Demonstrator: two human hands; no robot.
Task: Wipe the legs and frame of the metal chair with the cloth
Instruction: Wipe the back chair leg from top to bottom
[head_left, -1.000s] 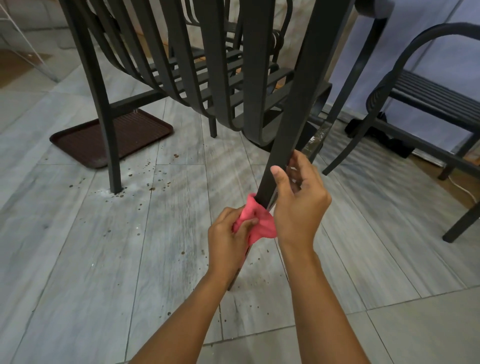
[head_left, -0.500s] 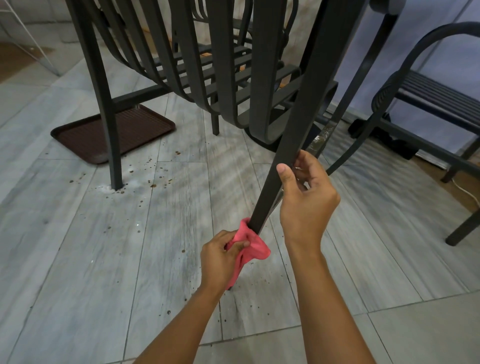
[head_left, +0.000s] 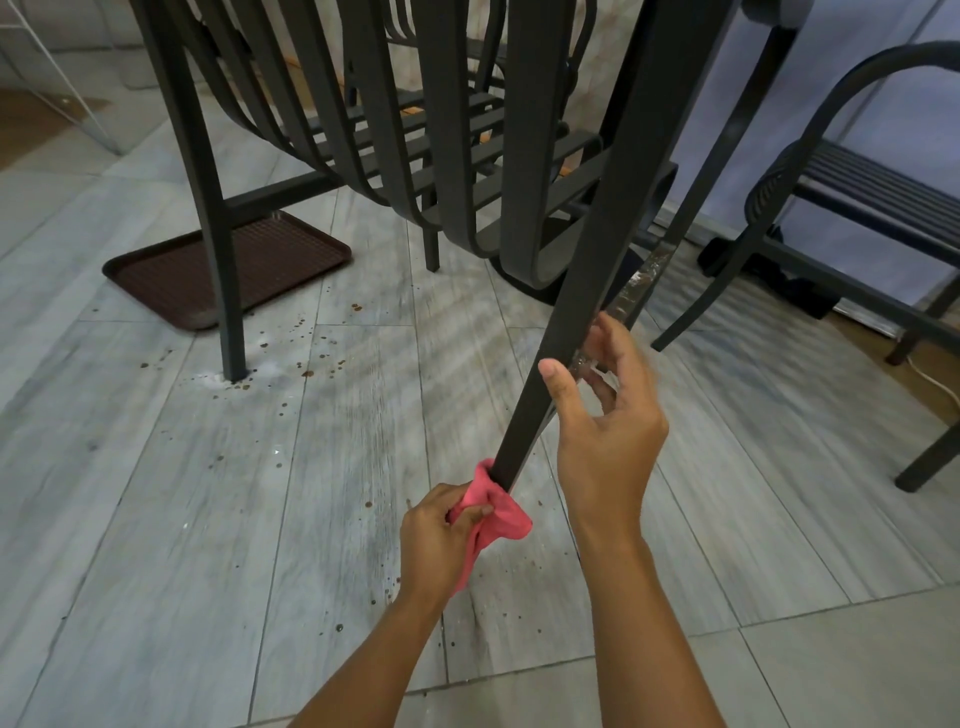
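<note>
A dark metal chair fills the top of the view, its slatted back (head_left: 452, 156) hanging down. One leg (head_left: 587, 270) slants down toward me. My left hand (head_left: 436, 540) holds a pink cloth (head_left: 493, 512) wrapped around the low end of that leg. My right hand (head_left: 602, 431) grips the same leg higher up, thumb on the front face, fingers curled behind. The leg's foot is hidden by the cloth and my left hand.
Another leg (head_left: 218, 270) of the chair stands on the grey tiled floor (head_left: 156, 519) among brown specks. A brown tray (head_left: 234, 270) lies behind it. A second dark metal chair (head_left: 852, 197) stands at right, with a white cable (head_left: 935, 384) on the floor.
My left hand has slid the pink cloth down the leg, away from my right hand. My right hand keeps its hold on the leg.
</note>
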